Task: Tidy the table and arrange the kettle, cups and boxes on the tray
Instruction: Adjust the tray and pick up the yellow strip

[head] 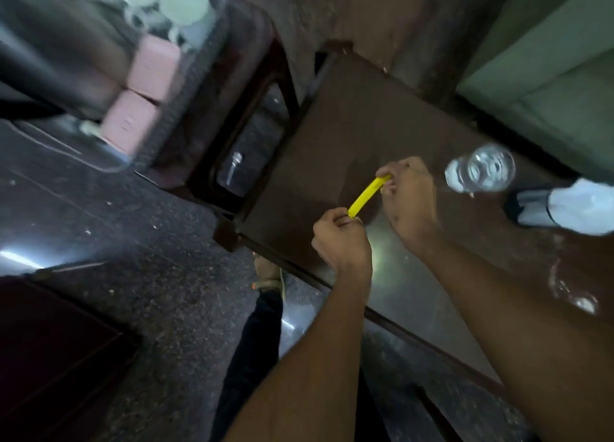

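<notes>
**Both hands on a yellow strip over the brown desk**

The left hand (340,239) pinches the lower end of a thin yellow strip (368,191) and the right hand (410,192) pinches the upper end — so both grips are closed on it, with the strip stretched at a slant between them, just above the desk (349,119). Can't tell what the strip actually is, too small and a bit blurry.

Just right of the right hand a clear glass cup (480,172) stands on the desk, seen from above. Further right, at the frame edge, there's a white thing with a dark band (564,207) — can't make out what it is.

Well apart, up in the top-left corner, a clear tray (186,116) holds two pink boxes (143,92) side by side, with pale round lids or cups (182,1) behind them, all heavily blurred. Below the desk edge, the person's sandalled foot (269,275) is on the speckled floor (139,242).
</notes>
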The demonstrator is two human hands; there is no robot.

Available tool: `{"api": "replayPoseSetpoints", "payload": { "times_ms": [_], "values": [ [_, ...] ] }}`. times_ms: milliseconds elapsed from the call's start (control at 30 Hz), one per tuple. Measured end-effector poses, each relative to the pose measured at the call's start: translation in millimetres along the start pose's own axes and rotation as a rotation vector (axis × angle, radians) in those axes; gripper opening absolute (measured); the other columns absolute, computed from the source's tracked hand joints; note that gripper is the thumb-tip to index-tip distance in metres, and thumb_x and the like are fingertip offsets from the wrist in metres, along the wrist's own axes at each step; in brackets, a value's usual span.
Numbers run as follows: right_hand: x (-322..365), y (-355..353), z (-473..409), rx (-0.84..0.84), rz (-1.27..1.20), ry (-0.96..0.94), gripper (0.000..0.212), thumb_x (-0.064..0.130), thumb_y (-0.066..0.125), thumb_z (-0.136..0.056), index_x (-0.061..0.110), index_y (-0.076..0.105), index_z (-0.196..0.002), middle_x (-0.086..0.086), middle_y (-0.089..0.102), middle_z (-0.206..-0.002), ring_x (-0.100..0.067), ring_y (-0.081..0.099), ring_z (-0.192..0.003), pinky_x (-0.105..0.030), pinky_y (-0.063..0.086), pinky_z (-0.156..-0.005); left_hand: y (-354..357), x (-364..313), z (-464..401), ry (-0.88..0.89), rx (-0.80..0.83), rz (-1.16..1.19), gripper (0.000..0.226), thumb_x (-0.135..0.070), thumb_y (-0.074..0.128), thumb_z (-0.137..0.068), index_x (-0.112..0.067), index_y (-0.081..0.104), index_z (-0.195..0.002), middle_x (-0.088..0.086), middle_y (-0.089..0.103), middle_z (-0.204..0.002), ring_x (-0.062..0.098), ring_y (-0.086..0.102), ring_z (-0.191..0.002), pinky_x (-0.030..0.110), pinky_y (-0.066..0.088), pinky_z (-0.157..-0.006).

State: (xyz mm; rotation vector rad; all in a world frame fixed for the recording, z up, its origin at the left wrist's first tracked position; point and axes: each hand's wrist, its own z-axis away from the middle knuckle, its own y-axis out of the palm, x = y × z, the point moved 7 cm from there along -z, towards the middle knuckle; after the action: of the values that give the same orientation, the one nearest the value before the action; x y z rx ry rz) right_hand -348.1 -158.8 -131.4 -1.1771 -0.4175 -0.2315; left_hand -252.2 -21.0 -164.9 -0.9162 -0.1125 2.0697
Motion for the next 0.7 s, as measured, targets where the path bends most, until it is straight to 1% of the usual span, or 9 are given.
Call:
{"api": "replayPoseSetpoints", "payload": {
  "times_ms": [67,133,167,267,333,367,433,567,700],
  "values": [
    [58,-7,-21,-0.039,-0.075,-0.076,0.039,-0.007,0.055,-0.085,0.012,0.076,-0.111,-0.011,0.063,-0.119,-0.029,0.069,-0.094,-0.039,0.055,-0.094,-33,-48,-15,0.102,-0.114,0.089,0.023,-0.002,0.071,-0.088,-0.011,0.083,-0.105,0.007,0.081,-0.091,0.02,0.076,-0.089,0.017,0.052,-0.082],
    [121,-13,-40,-0.078,-0.166,-0.166,0.035,-0.007,0.06,-0.083,0.01,0.076,-0.109,-0.012,0.065,-0.114,-0.028,0.07,-0.09,-0.044,0.058,-0.092,-68,-94,-28,0.211,-0.215,0.181,0.022,0.0,0.072,-0.087,-0.008,0.082,-0.104,0.01,0.08,-0.092,0.023,0.076,-0.086,0.033,0.059,-0.09],
    [148,-16,-46,-0.102,-0.2,-0.209,0.033,-0.007,0.062,-0.083,0.009,0.076,-0.108,-0.013,0.065,-0.113,-0.028,0.07,-0.09,-0.044,0.059,-0.09,-83,-113,-33,0.261,-0.265,0.216,0.022,0.001,0.073,-0.087,-0.007,0.081,-0.105,0.012,0.079,-0.094,0.026,0.076,-0.088,0.037,0.06,-0.092],
    [246,-12,-60,-0.152,-0.233,-0.346,0.028,-0.001,0.066,-0.082,0.011,0.076,-0.105,-0.014,0.065,-0.113,-0.03,0.068,-0.095,-0.042,0.056,-0.092,-146,-161,-60,0.385,-0.449,0.306,0.025,0.0,0.074,-0.087,-0.004,0.081,-0.111,0.015,0.078,-0.099,0.031,0.076,-0.093,0.041,0.059,-0.096],
    [300,-2,-64,-0.173,-0.231,-0.432,0.026,0.003,0.067,-0.082,0.012,0.077,-0.105,-0.013,0.065,-0.112,-0.03,0.065,-0.101,-0.037,0.05,-0.094,-182,-181,-80,0.432,-0.532,0.355,0.029,0.001,0.073,-0.087,-0.001,0.08,-0.115,0.017,0.078,-0.102,0.032,0.075,-0.094,0.042,0.06,-0.094],
    [322,5,-64,-0.163,-0.229,-0.474,0.026,0.004,0.068,-0.083,0.012,0.077,-0.105,-0.012,0.065,-0.111,-0.029,0.065,-0.103,-0.034,0.048,-0.095,-197,-186,-89,0.434,-0.553,0.376,0.03,0.002,0.071,-0.088,-0.001,0.079,-0.117,0.018,0.077,-0.104,0.032,0.075,-0.095,0.039,0.061,-0.091],
    [353,25,-64,-0.104,-0.199,-0.533,0.025,0.007,0.068,-0.086,0.014,0.077,-0.109,-0.011,0.065,-0.114,-0.028,0.064,-0.106,-0.034,0.047,-0.096,-222,-186,-109,0.408,-0.58,0.392,0.03,0.002,0.069,-0.088,-0.002,0.08,-0.115,0.018,0.076,-0.104,0.032,0.075,-0.094,0.03,0.062,-0.083],
    [379,63,-61,0.003,-0.084,-0.604,0.024,0.01,0.062,-0.09,0.013,0.075,-0.111,-0.016,0.064,-0.113,-0.033,0.061,-0.107,-0.04,0.046,-0.092,-252,-173,-134,0.335,-0.612,0.291,0.023,-0.004,0.07,-0.089,-0.001,0.081,-0.109,0.019,0.075,-0.101,0.033,0.073,-0.094,0.045,0.058,-0.089],
    [375,87,-60,0.061,0.053,-0.634,0.025,0.013,0.054,-0.094,0.009,0.071,-0.111,-0.021,0.062,-0.113,-0.039,0.061,-0.106,-0.042,0.044,-0.088,-253,-166,-143,0.305,-0.555,0.146,0.027,-0.002,0.066,-0.088,-0.006,0.082,-0.109,0.02,0.074,-0.1,0.039,0.069,-0.099,0.045,0.054,-0.091]
  ]
}}
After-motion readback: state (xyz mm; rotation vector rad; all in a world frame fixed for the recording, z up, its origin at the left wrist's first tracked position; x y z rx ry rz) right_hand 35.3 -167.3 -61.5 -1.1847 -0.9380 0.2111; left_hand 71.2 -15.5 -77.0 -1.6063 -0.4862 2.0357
